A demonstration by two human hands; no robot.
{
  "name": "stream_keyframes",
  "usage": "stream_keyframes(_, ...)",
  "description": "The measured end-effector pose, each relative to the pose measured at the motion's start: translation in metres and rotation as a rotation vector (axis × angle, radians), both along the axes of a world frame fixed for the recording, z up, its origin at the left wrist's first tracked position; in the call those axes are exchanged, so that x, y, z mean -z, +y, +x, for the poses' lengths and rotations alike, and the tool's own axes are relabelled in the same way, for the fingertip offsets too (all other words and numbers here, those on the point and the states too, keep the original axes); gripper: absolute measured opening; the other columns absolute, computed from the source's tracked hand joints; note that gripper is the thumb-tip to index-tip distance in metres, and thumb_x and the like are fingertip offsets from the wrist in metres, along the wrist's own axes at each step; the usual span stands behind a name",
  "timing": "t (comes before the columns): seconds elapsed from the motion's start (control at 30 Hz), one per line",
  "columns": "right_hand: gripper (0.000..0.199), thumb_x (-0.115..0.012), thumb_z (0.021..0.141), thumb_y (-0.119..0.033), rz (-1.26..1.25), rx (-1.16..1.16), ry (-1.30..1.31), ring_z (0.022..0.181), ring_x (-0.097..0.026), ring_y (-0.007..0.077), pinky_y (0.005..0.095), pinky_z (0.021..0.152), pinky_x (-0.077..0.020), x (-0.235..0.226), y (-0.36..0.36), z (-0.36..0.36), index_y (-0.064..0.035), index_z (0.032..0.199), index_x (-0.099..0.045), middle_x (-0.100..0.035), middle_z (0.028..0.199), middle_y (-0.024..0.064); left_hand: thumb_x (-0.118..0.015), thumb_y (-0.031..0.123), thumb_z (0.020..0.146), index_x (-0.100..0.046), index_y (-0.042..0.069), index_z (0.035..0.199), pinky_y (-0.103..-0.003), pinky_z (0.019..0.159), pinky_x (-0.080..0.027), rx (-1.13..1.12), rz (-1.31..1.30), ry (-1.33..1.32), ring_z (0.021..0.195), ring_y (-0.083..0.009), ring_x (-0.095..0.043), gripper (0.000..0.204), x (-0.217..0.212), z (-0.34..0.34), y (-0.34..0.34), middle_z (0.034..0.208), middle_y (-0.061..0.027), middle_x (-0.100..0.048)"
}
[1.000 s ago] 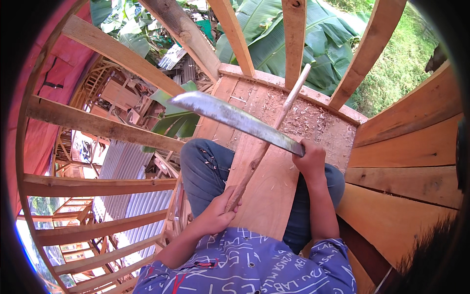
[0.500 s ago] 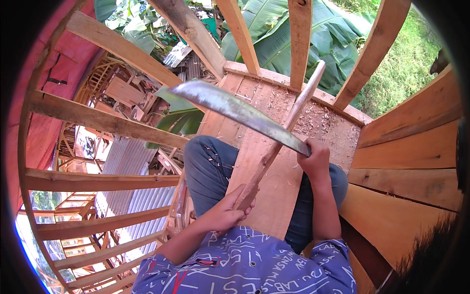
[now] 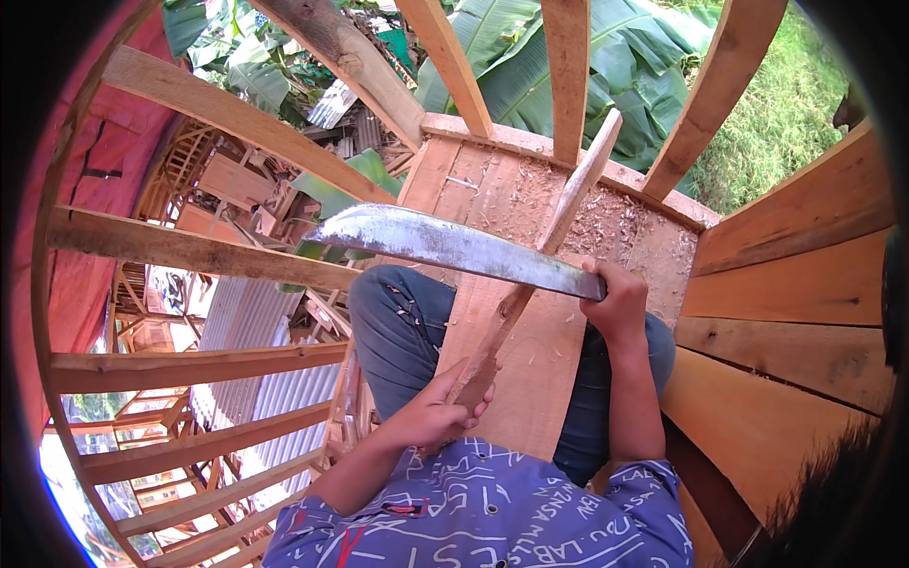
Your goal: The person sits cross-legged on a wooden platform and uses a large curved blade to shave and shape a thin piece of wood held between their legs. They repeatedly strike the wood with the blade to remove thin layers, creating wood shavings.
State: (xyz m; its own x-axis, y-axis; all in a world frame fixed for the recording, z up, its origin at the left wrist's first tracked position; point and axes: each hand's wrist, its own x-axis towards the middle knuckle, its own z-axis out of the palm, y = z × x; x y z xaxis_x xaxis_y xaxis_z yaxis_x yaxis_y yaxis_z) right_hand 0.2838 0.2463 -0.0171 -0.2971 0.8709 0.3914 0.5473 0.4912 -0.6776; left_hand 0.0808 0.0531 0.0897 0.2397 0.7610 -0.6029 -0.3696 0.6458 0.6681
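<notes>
My left hand (image 3: 449,405) is closed around the near end of a long wooden stick (image 3: 574,197), which slants away from me to the upper right. The stick's far part looks pale and shaved to a taper; its near part is browner and rougher. In my right hand (image 3: 615,301) is a machete (image 3: 445,248), gripped at its handle end, most of the handle being hidden by the fingers. The broad, worn metal blade points left and crosses over the middle of the stick. Whether blade and wood touch, I cannot tell.
Wood shavings (image 3: 614,227) litter the plank platform (image 3: 516,379) between my bent knees. Slatted wooden railings (image 3: 199,246) rise at the left and far side. A plank wall (image 3: 786,293) stands close on the right. Beyond the rails are banana leaves (image 3: 625,76) and corrugated roofing (image 3: 237,331).
The machete blade has swung, its tip dropping nearer to me and its flat face showing more. The stick and my left hand have barely shifted.
</notes>
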Motion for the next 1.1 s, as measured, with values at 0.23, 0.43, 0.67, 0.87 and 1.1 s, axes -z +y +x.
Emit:
stream_keyframes(0.23,0.012,-0.073,0.073,-0.011,-0.188,-0.091,0.023,0.053,-0.060,0.0268,0.0352,0.051,-0.0447,0.003,0.001,-0.002,-0.0005,0.072,-0.067,-0.060,0.061,0.0154,-0.045,-0.009,0.069,-0.035,0.002,0.138,-0.025,0.067,-0.044,-0.037,-0.021,-0.102,0.083,-0.0120,-0.048,0.071,0.005,-0.006,0.005,0.098,-0.0054,-0.044)
stream_keyframes(0.43,0.023,-0.079,0.074,-0.018,-0.432,-0.229,0.027,0.048,-0.053,0.0184,0.0313,0.050,-0.0411,-0.018,0.002,-0.005,0.0008,0.069,-0.067,-0.055,0.053,0.0109,-0.047,-0.007,0.066,-0.041,0.003,0.135,-0.025,0.068,-0.045,-0.014,-0.035,0.137,0.084,-0.0119,-0.049,0.070,0.018,-0.025,-0.009,0.098,-0.0056,-0.048)
stream_keyframes(0.67,0.028,-0.079,0.077,-0.021,-0.556,-0.159,0.027,0.047,-0.046,0.0125,0.0300,0.047,-0.0363,-0.012,0.008,0.005,0.0001,0.068,-0.063,-0.049,0.050,0.0045,-0.053,-0.003,0.067,-0.049,0.005,0.125,-0.033,0.082,-0.045,0.266,0.290,1.189,0.094,-0.0255,-0.057,0.059,0.014,-0.083,-0.060,0.106,-0.0124,-0.056)
stream_keyframes(0.87,0.032,-0.076,0.079,-0.020,-0.488,-0.165,-0.010,0.048,-0.041,0.0098,0.0296,0.047,-0.0331,-0.018,0.004,-0.005,-0.0016,0.066,-0.054,-0.044,0.050,0.0035,-0.058,0.000,0.063,-0.046,0.003,0.120,-0.034,0.088,-0.045,0.112,0.090,1.071,0.097,-0.0310,-0.061,0.058,0.040,-0.102,-0.126,0.103,-0.0190,-0.061)
stream_keyframes(1.1,0.013,-0.072,0.068,-0.011,-0.264,-0.216,-0.284,0.060,-0.063,0.0326,0.0387,0.054,-0.0475,-0.024,-0.027,-0.049,-0.0036,0.071,-0.061,-0.063,0.065,0.0152,-0.061,0.002,0.060,-0.043,0.003,0.107,-0.029,0.081,-0.045,0.073,-0.031,0.817,0.086,-0.0206,-0.061,0.050,0.072,-0.125,-0.133,0.091,-0.0140,-0.060)
